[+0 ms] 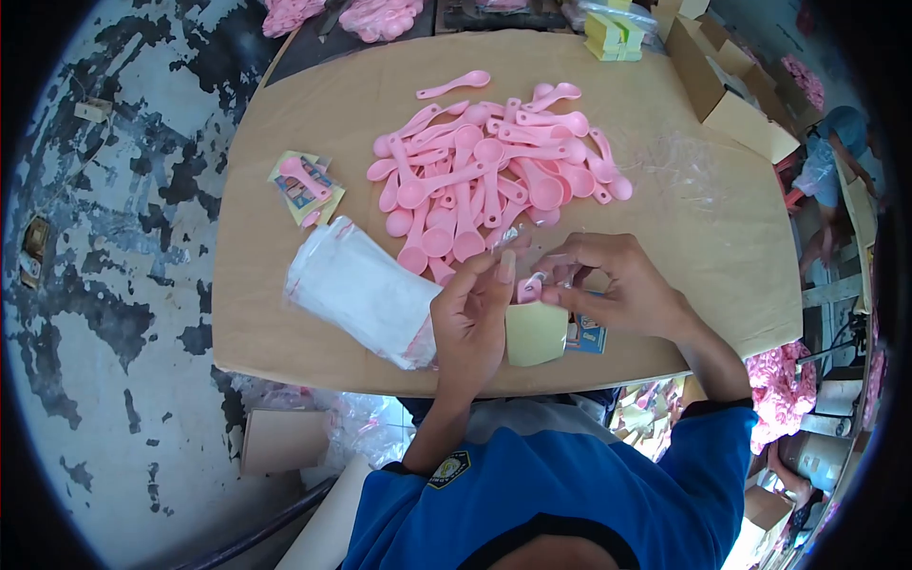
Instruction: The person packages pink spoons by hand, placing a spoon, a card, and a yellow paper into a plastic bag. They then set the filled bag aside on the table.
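Observation:
My left hand (472, 318) and my right hand (622, 285) are close together near the front of the table. Between them is a clear plastic bag (521, 249) with a pale yellow card (536, 334) and the end of a pink spoon (529, 288) showing at it. My right thumb and fingers pinch the bag's right side at the top. My left fingers are closed on its left side, partly hidden. Just beyond lies a heap of pink spoons (465, 180). A stack of flat clear bags (366, 294) lies left of my left hand. Under my right hand is a printed card (589, 334).
Several printed cards with pink spoons (306, 187) lie at the table's left. Banded yellow card stacks (614, 36) stand at the back, beside an open cardboard box (731, 85). Brown paper covers the table (703, 256). Another person (836, 161) is at far right.

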Motion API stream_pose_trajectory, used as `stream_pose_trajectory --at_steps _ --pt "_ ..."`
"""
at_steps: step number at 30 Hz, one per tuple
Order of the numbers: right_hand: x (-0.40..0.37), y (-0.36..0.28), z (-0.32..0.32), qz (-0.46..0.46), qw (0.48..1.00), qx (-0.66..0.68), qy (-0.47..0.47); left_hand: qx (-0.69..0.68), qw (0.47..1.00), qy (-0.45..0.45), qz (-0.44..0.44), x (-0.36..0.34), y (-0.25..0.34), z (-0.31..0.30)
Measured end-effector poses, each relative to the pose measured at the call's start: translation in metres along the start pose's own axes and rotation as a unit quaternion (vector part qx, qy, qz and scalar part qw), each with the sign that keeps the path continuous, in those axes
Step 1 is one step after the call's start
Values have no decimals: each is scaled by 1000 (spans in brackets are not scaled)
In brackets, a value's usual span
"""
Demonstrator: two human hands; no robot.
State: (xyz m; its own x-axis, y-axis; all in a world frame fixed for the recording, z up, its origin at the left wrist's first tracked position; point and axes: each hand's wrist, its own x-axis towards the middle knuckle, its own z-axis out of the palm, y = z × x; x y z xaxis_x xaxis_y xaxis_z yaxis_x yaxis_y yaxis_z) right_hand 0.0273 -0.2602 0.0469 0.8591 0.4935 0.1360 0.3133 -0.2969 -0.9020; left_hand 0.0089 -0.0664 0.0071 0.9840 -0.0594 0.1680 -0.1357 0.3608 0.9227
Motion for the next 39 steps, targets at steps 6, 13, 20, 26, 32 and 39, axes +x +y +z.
stream_pose_trajectory --at_steps 6,13,20,26,32,39 --pt "0 17 12 56 988 140 41 -34 993 11 -114 -3 -9 -10" --pt "2 21 4 -25 998 60 -7 61 998 4 -33 -1 -11 1" --pt "0 27 5 58 980 187 17 -8 995 -12 -103 1 0 -1" --pt "-1 25 8 64 983 169 5 70 996 7 -61 -2 -13 -4" --pt "-2 27 6 -6 994 108 -2 76 996 -12 -36 -7 -17 -6" --pt "-5 26 0 85 986 141 25 33 990 -86 -111 -2 -3 -7"
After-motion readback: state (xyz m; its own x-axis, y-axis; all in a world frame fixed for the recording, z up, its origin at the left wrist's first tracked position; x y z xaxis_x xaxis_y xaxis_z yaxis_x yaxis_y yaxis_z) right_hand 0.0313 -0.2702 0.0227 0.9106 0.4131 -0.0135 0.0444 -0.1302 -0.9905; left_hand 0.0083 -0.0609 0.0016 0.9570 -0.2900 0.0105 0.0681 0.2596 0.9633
